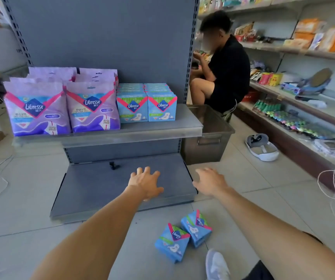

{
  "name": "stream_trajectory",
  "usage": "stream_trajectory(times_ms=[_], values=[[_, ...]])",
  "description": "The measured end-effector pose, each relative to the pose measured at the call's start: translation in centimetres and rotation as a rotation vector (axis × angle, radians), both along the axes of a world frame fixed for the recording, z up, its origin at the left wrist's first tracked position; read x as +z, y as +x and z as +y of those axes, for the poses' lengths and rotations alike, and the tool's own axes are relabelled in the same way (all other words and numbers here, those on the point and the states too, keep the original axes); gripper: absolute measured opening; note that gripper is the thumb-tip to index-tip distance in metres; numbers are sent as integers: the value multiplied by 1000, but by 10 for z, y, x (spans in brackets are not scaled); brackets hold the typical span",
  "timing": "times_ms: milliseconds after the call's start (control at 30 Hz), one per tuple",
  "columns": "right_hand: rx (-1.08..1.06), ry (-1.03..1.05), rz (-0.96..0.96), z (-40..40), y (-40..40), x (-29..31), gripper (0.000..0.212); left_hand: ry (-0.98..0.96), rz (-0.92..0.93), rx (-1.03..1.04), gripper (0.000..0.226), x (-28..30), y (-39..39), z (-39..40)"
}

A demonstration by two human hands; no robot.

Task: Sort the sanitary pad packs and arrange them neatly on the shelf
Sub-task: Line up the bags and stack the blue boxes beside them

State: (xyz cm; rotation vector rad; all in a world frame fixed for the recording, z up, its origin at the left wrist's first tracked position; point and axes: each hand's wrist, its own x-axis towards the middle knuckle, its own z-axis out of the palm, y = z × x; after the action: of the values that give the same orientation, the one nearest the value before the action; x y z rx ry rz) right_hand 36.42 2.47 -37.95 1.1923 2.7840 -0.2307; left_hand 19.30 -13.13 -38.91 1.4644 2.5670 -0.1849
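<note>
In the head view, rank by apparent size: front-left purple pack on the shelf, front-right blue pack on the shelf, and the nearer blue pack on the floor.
1. Front-left purple pack, clearly largest.
2. Nearer floor blue pack and front-right shelf blue pack look alike; the floor pack lies tilted and closer to the camera, so no ranking between them.

Pale tiled floor (263, 201), grey back panel (106, 37), stocked wall shelves (296, 50).

I see both arms stretched out straight in front, bare from the elbow down. The left hand (145, 181) is flat with its fingers spread wide and its palm facing down, holding nothing. The right hand (210, 181) is out beside it, a little apart, fingers loose and a bit bent, also holding nothing.
</note>
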Motion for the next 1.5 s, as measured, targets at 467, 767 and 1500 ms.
stream_trajectory(times_ms=[467,767,1500], values=[[-88,-377,-210,9,17,-203,43,-235,-263,42,72,-197,32,2],[296,-412,-183,4,-51,-279,60,-162,-388,247,102,-295,50,-29],[-1044,-931,442,-75,-10,-361,50,175,-744,430,44,-356,41,23]])
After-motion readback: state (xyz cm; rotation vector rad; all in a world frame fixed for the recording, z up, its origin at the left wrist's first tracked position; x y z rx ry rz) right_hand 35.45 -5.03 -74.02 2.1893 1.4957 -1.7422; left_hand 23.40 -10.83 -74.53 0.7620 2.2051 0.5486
